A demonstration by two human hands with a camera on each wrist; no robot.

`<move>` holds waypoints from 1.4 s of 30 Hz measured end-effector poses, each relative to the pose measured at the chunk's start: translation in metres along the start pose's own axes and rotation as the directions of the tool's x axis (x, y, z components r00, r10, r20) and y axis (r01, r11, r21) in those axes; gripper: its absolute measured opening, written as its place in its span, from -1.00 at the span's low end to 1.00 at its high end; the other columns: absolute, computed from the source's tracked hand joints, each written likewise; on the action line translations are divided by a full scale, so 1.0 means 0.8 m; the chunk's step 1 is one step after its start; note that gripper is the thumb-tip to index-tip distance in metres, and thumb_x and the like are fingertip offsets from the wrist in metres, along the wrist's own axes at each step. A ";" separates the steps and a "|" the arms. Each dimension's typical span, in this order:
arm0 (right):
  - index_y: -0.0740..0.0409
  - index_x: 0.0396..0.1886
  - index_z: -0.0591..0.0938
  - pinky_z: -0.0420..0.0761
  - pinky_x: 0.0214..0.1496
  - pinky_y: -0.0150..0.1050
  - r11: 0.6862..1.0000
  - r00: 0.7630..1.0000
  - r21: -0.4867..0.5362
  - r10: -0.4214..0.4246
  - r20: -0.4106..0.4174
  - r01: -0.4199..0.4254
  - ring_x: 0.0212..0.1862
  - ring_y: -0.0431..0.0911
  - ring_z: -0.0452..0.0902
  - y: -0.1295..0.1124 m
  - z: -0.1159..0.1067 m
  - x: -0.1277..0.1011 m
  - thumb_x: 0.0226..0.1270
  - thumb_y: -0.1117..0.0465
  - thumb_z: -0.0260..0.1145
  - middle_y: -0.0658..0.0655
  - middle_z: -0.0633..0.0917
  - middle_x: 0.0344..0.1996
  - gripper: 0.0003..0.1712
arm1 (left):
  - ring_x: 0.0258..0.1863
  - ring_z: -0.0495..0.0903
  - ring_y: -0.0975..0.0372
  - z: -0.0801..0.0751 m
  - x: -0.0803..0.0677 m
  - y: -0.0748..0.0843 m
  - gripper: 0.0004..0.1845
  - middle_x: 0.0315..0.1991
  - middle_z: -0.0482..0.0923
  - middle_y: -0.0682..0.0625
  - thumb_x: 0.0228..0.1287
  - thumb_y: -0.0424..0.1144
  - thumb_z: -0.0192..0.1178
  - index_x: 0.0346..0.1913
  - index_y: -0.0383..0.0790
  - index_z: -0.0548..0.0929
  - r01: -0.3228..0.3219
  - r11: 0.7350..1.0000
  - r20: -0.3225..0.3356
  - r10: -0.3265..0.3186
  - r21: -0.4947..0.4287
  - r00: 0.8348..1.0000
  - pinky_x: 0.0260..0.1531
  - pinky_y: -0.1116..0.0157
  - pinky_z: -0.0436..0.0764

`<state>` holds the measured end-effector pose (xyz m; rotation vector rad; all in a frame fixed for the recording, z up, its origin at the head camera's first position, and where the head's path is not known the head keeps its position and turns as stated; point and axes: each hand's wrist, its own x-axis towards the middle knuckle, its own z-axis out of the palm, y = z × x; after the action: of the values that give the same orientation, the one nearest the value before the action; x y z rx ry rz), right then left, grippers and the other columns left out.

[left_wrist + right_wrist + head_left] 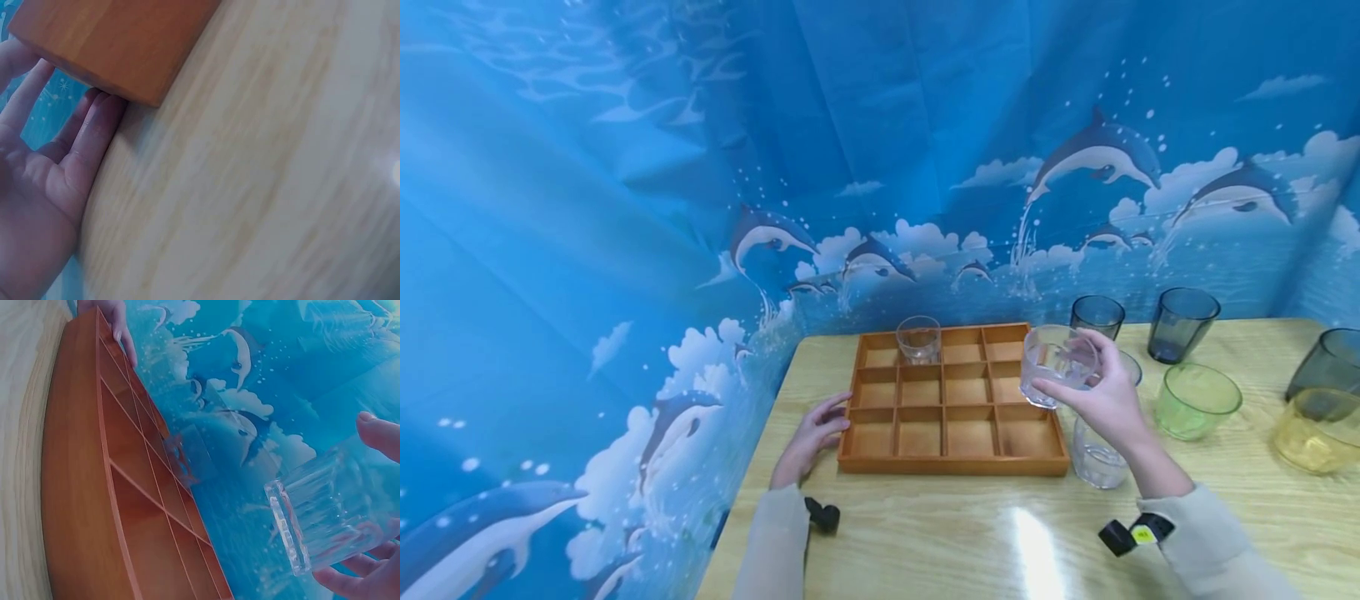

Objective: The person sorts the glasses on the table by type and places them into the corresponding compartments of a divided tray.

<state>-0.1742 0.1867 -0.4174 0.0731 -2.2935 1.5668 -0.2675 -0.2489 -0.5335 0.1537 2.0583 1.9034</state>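
My right hand (1105, 392) grips a clear glass (1051, 365) by its side, above the right end of a wooden compartment tray (955, 467). In the right wrist view the clear glass (331, 512) shows its ridged base, with thumb and fingers on either side. My left hand (811, 437) rests at the tray's left side, its fairly straight fingers (94, 128) touching the wooden wall (119, 50). Another clear glass (919, 340) stands in a back-row compartment, second from the left. The other compartments I can see hold nothing.
Right of the tray stand a clear glass (1099, 458), a green glass (1198, 402), a yellow glass (1318, 433) and several dark grey glasses (1182, 327), some partly overlapped in view. A blue dolphin-print curtain (925, 167) hangs behind the table (925, 533).
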 end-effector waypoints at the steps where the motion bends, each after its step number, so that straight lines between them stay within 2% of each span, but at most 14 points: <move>1: 0.09 0.38 0.11 0.32 0.01 -0.02 1.000 1.000 0.016 0.006 0.003 -0.006 0.15 0.07 0.28 -0.001 0.005 0.002 0.00 0.10 0.49 0.21 0.37 0.17 0.01 | 0.13 0.37 0.04 0.000 0.000 0.001 -0.43 0.26 0.25 -0.20 0.28 -0.30 0.15 0.35 -0.06 0.32 0.004 1.000 0.003 -0.004 -0.001 1.000 -0.06 0.10 0.48; 6: 0.15 0.35 0.14 0.35 0.10 0.02 0.997 1.000 0.079 0.000 -0.010 0.000 0.17 0.06 0.30 0.002 0.028 0.011 -0.05 0.10 0.52 0.22 0.38 0.17 0.02 | 0.12 0.37 0.05 -0.002 0.005 -0.009 -0.42 0.27 0.24 -0.20 0.26 -0.25 0.18 0.35 -0.04 0.32 -0.001 1.000 -0.023 0.001 -0.005 1.000 -0.07 0.09 0.49; 13: 0.14 0.36 0.12 0.44 0.02 0.03 0.999 1.000 0.048 0.012 0.009 -0.013 0.18 0.11 0.31 0.000 0.050 0.026 -0.03 0.00 0.49 0.21 0.36 0.18 0.04 | 0.07 0.41 0.06 0.002 0.005 -0.009 -0.44 0.20 0.32 -0.16 0.20 -0.22 0.24 0.29 0.01 0.41 -0.016 1.000 -0.043 0.017 0.002 0.999 -0.11 0.11 0.51; 20: 0.13 0.38 0.09 0.40 0.08 0.10 0.995 0.997 0.059 0.078 0.024 -0.080 0.21 0.17 0.24 0.003 0.066 0.043 -0.08 -0.08 0.51 0.27 0.30 0.22 0.12 | 0.06 0.43 0.07 0.002 0.002 -0.008 -0.44 0.19 0.35 -0.14 0.18 -0.21 0.26 0.28 0.01 0.42 -0.010 1.000 -0.053 0.010 -0.003 0.999 -0.12 0.12 0.51; 34: 0.16 0.37 0.05 0.34 0.14 0.11 0.996 0.991 0.073 0.048 0.123 -0.057 0.27 0.17 0.18 0.008 0.100 0.077 -0.07 0.01 0.52 0.31 0.25 0.26 0.12 | 0.05 0.43 0.07 0.001 0.002 -0.007 -0.47 0.19 0.35 -0.13 0.22 -0.25 0.21 0.27 0.02 0.43 -0.015 1.000 -0.058 0.015 0.005 0.998 -0.15 0.14 0.52; 42: 0.13 0.37 0.02 0.33 0.16 0.08 0.988 0.986 0.097 0.104 0.129 -0.117 0.27 0.14 0.18 0.009 0.119 0.100 -0.08 -0.02 0.52 0.28 0.23 0.26 0.14 | 0.04 0.44 0.07 0.003 0.002 -0.009 -0.47 0.19 0.33 -0.18 0.24 -0.26 0.19 0.29 -0.01 0.40 -0.041 0.999 -0.048 0.041 0.014 0.998 -0.16 0.13 0.54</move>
<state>-0.2760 0.1158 -0.4286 0.0726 -2.3438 1.7851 -0.2672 -0.2472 -0.5408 0.1561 2.1145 1.9366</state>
